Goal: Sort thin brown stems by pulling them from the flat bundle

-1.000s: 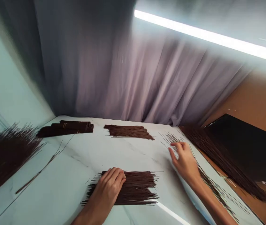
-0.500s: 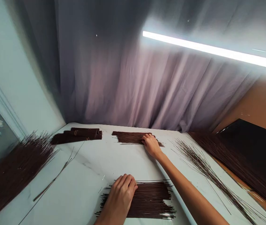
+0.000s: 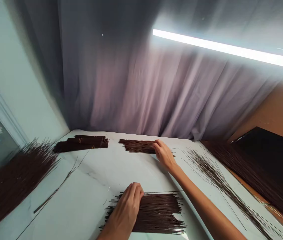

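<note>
A wide layer of dark brown sticks (image 3: 160, 213) lies crosswise on the white table at the near middle. My left hand (image 3: 129, 206) rests over its left part, fingers bent together at the upper edge; what the fingertips hold is hidden. Farther back, a smaller pile of brown sticks (image 3: 139, 146) lies crosswise. At its right end is my right hand (image 3: 162, 154), fingers curled down onto the sticks, the fingertips partly hidden.
Tied dark bundles (image 3: 86, 142) lie at the back left. A large stick heap (image 3: 19, 180) fills the left side. Loose thin sticks (image 3: 56, 190) lie beside it. A spread bunch (image 3: 221, 183) and another long heap (image 3: 253, 176) are at the right. A curtain (image 3: 131, 83) hangs behind.
My right hand has shifted slightly right along the back pile, its fingers drawn more together. My left hand has moved slightly up and left over the near sticks.
</note>
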Tool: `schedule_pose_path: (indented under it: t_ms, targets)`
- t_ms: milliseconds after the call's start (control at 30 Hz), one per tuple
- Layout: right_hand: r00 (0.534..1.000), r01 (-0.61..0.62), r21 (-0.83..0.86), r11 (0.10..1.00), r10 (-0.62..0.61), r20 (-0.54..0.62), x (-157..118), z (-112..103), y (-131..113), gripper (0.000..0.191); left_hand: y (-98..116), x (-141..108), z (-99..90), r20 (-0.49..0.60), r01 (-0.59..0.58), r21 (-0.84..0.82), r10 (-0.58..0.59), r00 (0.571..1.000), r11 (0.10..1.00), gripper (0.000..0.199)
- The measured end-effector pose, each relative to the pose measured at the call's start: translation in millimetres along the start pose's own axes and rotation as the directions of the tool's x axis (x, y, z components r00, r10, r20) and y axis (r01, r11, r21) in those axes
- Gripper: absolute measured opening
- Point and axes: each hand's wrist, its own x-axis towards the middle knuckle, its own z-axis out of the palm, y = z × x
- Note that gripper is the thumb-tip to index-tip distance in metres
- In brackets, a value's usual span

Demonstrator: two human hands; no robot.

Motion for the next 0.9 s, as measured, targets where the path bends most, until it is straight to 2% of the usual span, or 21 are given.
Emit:
schedule_pose_path:
  t_ms: [167,300,400,433,467,500,533,600,700,800,900]
  targets:
    - [0.996,0.029,0.114,0.993,-0.019,-0.082,7,-23,-5,0.027,-2,1,-4.5,-0.049,0.035,-0.136,-0.042,0.998,0.990,0.027]
    - [0.988,0.021,0.218,0.976,0.012,-0.151,1,-60,-9,0.020,-3,5,-10.8,-0.029,0.132,-0.247,-0.143,0.989,0.960,0.021]
    - [0.953,-0.067,0.303,0.950,0.151,-0.263,-22,-101,-22,0.015,-3,8,-18.5,0.025,0.204,-0.374,-0.210,0.977,0.905,0.026]
    - [0.924,-0.118,0.358,0.926,0.235,-0.303,-32,-114,-29,0.014,-3,8,-21.2,0.048,0.219,-0.423,-0.220,0.974,0.879,0.029]
    - [0.875,-0.178,0.468,0.865,0.357,-0.327,-43,-126,-37,0.013,-2,8,-23.9,0.067,0.230,-0.466,-0.225,0.972,0.854,0.031]
    - [0.846,-0.216,0.562,0.798,0.440,-0.300,-53,-135,-47,0.014,-1,8,-26.5,0.091,0.265,-0.504,-0.254,0.963,0.822,0.032]
    - [0.840,-0.246,0.629,0.738,0.486,-0.241,-64,-141,-57,0.015,1,8,-28.7,0.147,0.315,-0.526,-0.280,0.949,0.790,0.031]
    - [0.862,-0.308,0.683,0.662,0.498,-0.093,-83,-145,-78,0.017,4,5,-31.7,0.195,0.358,-0.550,-0.300,0.934,0.755,0.029]
    - [0.871,-0.392,0.705,0.591,0.485,0.077,-103,-133,-100,0.020,8,-1,-32.8,0.222,0.360,-0.593,-0.284,0.933,0.720,0.022]
    - [0.858,-0.418,0.758,0.501,0.493,0.147,-110,-120,-107,0.024,11,-3,-34.9,0.240,0.331,-0.618,-0.230,0.943,0.714,0.022]
    - [0.841,-0.419,0.798,0.433,0.516,0.162,-109,-116,-108,0.026,16,1,-42.2,0.336,0.365,-0.617,-0.186,0.923,0.697,0.025]
